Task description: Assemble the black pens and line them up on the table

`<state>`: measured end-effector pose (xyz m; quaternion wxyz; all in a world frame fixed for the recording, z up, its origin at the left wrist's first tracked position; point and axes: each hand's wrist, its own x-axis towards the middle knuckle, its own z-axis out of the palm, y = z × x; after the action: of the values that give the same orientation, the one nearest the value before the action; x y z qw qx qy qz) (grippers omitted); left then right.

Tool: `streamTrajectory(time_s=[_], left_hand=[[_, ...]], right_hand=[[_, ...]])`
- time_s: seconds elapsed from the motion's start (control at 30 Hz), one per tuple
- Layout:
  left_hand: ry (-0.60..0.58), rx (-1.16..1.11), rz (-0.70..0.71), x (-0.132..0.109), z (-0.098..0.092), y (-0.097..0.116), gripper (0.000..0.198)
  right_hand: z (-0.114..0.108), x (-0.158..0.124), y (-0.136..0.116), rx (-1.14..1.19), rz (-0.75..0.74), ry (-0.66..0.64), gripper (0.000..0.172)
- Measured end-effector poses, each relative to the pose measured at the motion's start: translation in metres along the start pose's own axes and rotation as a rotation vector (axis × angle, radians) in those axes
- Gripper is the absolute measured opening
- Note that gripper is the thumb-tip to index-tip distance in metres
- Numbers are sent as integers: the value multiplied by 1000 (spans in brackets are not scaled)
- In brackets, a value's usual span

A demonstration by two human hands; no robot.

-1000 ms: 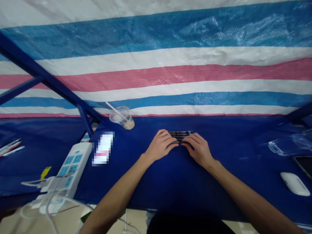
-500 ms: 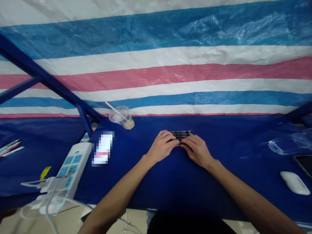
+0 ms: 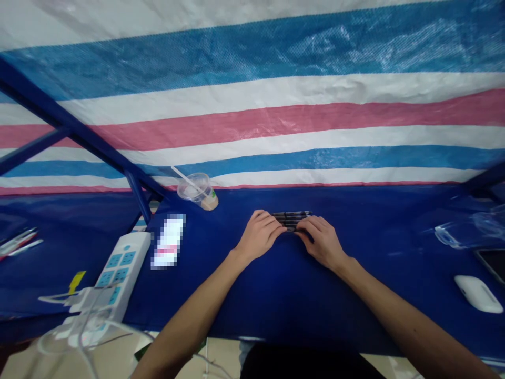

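Observation:
A small row of black pens lies side by side on the blue cloth tabletop, running left to right. My left hand curls over their left part from the near side. My right hand presses in from the other side, its fingers over their right part. The fingertips of both hands nearly meet and hide the middle of the row.
A white power strip with cables lies left of my arm, beside a pixelated flat object. Behind stands a clear plastic cup with a straw. To the right are a white mouse and clear plastic packaging.
My fingers have shifted only slightly on the pens, and the row stays in about the same place. The whole view has tilted a little.

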<state>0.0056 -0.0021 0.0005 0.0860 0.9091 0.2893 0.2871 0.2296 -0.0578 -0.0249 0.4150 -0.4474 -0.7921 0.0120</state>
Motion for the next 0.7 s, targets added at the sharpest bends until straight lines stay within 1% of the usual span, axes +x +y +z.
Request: streamTrajectory(time_s=[0.13,0.23,0.33,0.43,0.5,0.53,0.57,0.67,0.7], left_hand=[[58,-32,42,0,0,-2,17],[87,-33,101,-1,0,-2,9],[85,-27,142,-1,0,-1,16],[69,-33,131,-1,0,0,11],[45,-31,97,-2,-1,0,37],[27,-29,76,-2,-1,0,45],[11,-27,57,-1,-2,0,44],[-4,-19,27,0,-3,0,18],[8,-15,29,0,-4,0,16]], right_hand=[[-1,-1,2,-11,3,-48,6],[-1,-1,2,-16,-12,-69,9],[-1,-1,1,3,-20,-72,9],[-1,0,0,17,-13,-50,5],[-1,0,0,21,-11,-28,4],[-1,0,0,21,-11,-16,4],[0,0,1,21,-10,-5,4],[1,-1,2,10,-1,20,6],[1,-1,2,7,1,23,6]])
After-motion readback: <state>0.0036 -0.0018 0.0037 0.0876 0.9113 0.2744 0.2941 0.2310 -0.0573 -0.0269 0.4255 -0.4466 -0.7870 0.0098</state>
